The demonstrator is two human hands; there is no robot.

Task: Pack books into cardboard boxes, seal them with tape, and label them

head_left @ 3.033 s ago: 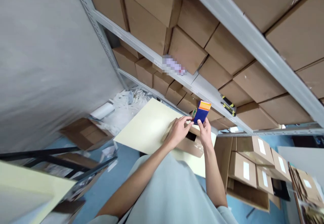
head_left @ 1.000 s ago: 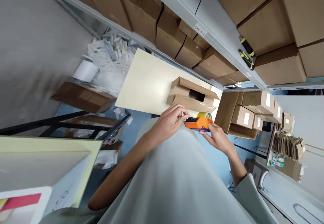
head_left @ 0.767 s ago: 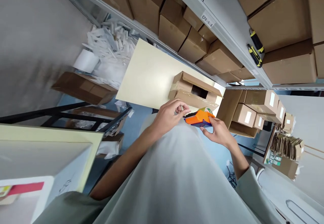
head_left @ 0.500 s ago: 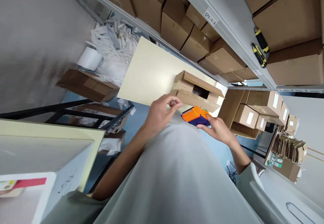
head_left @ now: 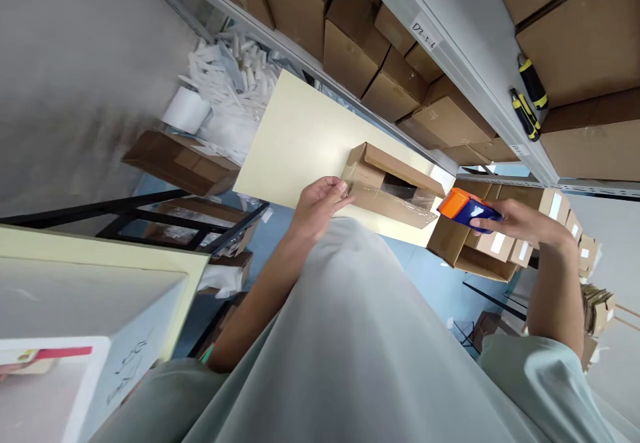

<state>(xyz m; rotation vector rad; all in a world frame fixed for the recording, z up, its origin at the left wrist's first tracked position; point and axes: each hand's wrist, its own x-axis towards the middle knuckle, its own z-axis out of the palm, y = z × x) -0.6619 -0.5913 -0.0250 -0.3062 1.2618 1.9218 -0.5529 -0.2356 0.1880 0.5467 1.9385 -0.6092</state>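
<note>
My right hand (head_left: 515, 221) grips an orange and dark-blue tape dispenser (head_left: 467, 209), held out past the right end of a brown cardboard box (head_left: 390, 203). That box lies on a cream tabletop (head_left: 290, 136). Its top is partly open, with a dark gap between the flaps, and clear tape shines along its near side. My left hand (head_left: 320, 206) is at the box's near left corner, thumb and fingers drawn together. Whatever lies between those fingertips is too small to make out.
Shelves above hold several cardboard boxes (head_left: 355, 49). Two yellow-black utility knives (head_left: 525, 115) lie on the upper shelf. At left are a white packing-material heap (head_left: 235, 89) and an open carton (head_left: 183, 163). A larger carton (head_left: 483, 263) with boxes stands at right.
My right hand has carried the tape dispenser right and slightly up, away from my left hand. The left hand has shifted slightly up, to the box's corner.
</note>
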